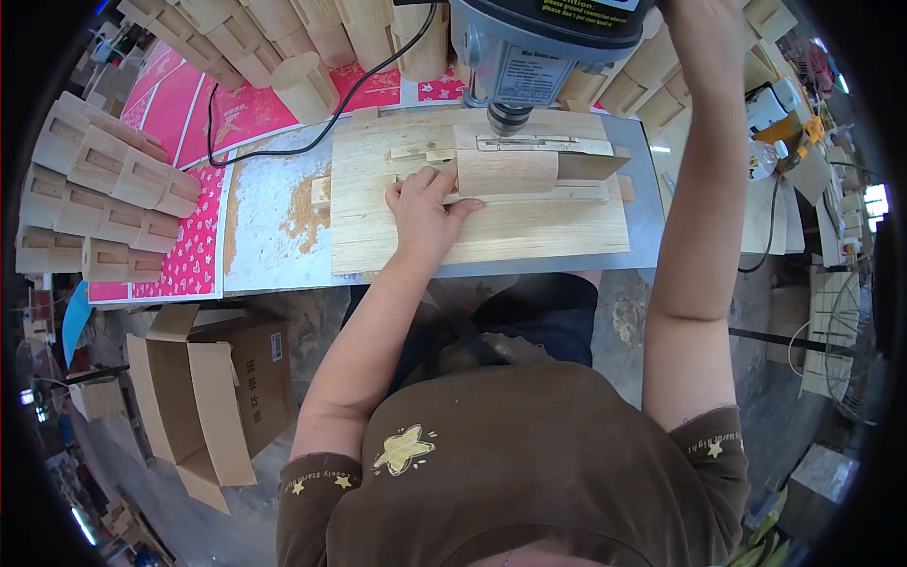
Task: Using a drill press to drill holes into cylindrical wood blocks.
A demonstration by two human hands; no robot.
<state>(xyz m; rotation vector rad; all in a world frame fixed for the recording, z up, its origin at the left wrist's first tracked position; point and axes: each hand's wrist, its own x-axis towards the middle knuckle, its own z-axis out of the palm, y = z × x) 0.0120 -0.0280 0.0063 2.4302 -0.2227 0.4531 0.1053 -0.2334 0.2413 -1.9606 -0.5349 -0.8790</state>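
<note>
My left hand (423, 210) rests half-spread fingers (440, 180) against the wooden block (505, 172) below the drill (527, 71); my right hand (693, 8) is cropped, its fingers' state I cannot tell.

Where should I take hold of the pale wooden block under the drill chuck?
Wooden block: likely its left end, approached from the left, where the left hand is. The chuck hangs above, and a flat piece adjoins the right end.

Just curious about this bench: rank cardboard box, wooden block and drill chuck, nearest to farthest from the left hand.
From the left hand, head view:
1. Wooden block: immediately right
2. Drill chuck: farther up, right
3. Cardboard box: lower left
</note>
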